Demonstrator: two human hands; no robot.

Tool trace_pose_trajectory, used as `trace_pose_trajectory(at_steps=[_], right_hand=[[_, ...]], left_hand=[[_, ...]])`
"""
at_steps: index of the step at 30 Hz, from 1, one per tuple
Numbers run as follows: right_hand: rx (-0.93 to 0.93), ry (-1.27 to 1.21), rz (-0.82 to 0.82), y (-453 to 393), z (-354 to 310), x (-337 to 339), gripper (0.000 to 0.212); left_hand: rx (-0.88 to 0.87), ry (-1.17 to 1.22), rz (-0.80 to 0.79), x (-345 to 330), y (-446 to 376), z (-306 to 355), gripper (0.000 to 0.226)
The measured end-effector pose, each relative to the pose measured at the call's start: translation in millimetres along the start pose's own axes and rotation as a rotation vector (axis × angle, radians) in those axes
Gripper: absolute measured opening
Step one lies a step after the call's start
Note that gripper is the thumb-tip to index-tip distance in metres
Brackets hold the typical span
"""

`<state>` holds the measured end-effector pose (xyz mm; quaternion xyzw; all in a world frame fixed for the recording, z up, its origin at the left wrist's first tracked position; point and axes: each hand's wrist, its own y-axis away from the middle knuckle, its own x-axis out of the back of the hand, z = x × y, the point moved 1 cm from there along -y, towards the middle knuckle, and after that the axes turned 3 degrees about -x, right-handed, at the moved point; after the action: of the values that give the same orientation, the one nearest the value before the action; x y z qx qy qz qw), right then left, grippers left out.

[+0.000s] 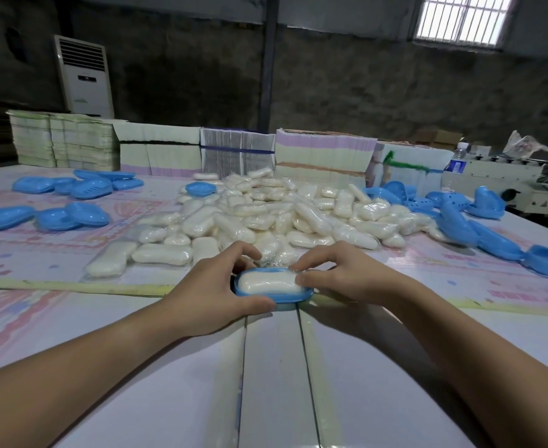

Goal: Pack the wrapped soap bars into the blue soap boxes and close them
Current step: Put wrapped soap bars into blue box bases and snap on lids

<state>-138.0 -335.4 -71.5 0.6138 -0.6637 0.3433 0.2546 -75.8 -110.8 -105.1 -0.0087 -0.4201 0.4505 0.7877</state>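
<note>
An open blue soap box (pixel 287 297) sits on the table in front of me with a white wrapped soap bar (pixel 268 282) lying in it. My left hand (pixel 214 282) grips the box's left end, thumb along its near rim. My right hand (pixel 334 273) pinches the right end of the soap bar with thumb and fingertips. Behind them spreads a big heap of wrapped soap bars (pixel 266 215). No lid is on the box.
Blue box halves (pixel 72 215) lie scattered at the left, with more blue box parts (pixel 479 227) at the right. Stacks of flat cartons (pixel 321 156) line the table's far edge. A water bottle (pixel 458 160) stands far right. A standing air conditioner (pixel 83 76) is behind.
</note>
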Motion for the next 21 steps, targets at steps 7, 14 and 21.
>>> trace_pose_trajectory(at_steps=[7,14,21], right_hand=[[0.107,-0.230,0.143,5.2,-1.3,7.7,0.016],[-0.029,-0.162,0.362,-1.0,14.5,18.4,0.015],[-0.362,0.375,0.740,21.1,83.9,98.1,0.030]], left_hand=[[-0.168,-0.055,-0.155,-5.8,5.5,11.8,0.067],[-0.183,-0.091,-0.142,-4.6,6.4,3.7,0.077],[-0.083,-0.072,-0.125,-23.2,-6.0,-43.0,0.102]])
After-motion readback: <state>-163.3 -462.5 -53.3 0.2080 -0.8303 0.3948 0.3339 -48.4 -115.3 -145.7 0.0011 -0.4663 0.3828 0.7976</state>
